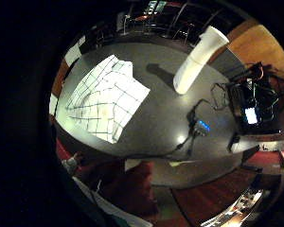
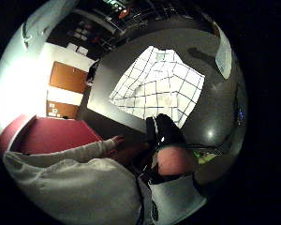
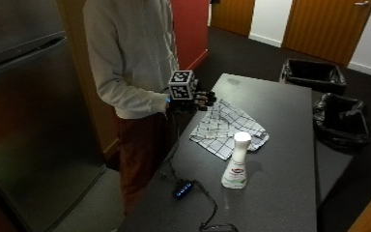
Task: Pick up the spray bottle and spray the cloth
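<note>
- Outside view first: the person stands at the long side of the dark bench (image 3: 288, 121), the gloved right hand (image 3: 195, 102) raised at the bench edge, just beside the near corner of the checked cloth (image 3: 227, 128).
- The hands hold nothing; the gloved fingers look loosely curled on air, though the glove's bulk hides them a good deal.
- The spray bottle (image 3: 235, 162) stands upright on the bench, just past the cloth's far corner, well apart from the hand.
- From where I stand, the reach should pass over the cloth, not drag across it, and come at the bottle's narrow neck from the side.
- A cable (image 3: 195, 193) lies near the bottle's base; I'd lift straight up to stay clear of it.
</note>
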Tool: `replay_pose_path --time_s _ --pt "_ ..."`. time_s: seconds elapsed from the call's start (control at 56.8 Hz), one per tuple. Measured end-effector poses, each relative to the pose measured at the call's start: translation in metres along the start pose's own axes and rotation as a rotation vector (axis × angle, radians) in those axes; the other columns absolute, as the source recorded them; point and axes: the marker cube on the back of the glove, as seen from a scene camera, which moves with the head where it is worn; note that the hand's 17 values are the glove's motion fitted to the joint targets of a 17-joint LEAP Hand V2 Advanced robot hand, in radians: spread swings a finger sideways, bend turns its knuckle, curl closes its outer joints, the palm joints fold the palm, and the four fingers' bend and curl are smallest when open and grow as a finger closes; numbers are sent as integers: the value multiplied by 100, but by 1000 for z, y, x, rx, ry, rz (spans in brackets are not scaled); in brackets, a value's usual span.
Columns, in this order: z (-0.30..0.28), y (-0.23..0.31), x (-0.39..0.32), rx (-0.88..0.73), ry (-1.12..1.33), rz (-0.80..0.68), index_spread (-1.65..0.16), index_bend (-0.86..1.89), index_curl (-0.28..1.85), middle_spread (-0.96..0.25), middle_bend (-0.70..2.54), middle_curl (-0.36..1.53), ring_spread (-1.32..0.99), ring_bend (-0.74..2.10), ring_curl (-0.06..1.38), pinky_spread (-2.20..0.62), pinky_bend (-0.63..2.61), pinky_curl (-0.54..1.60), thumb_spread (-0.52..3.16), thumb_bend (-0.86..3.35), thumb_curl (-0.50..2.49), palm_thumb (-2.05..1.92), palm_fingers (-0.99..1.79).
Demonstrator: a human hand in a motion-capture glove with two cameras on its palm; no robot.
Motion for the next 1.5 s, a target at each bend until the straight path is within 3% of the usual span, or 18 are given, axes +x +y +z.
replay_pose_path --time_s 0.159,0.37,1.251,1.498 --pt "-3 7 25 69 -22 75 -34 16 13 -2 20 12 0 22 8 16 34 15 72 27 20 59 13" --pt "-12 7 74 244 -161 250 -38 11 16 -2 23 20 -2 29 15 18 38 22 90 17 28 64 13" --pt "19 -121 163 619 -678 647 -30 11 18 -2 30 33 -5 42 27 12 44 33 96 -3 40 72 13" --pt "43 -158 163 640 -856 759 -28 11 18 -4 31 35 -6 44 28 10 45 34 94 -3 40 70 12"
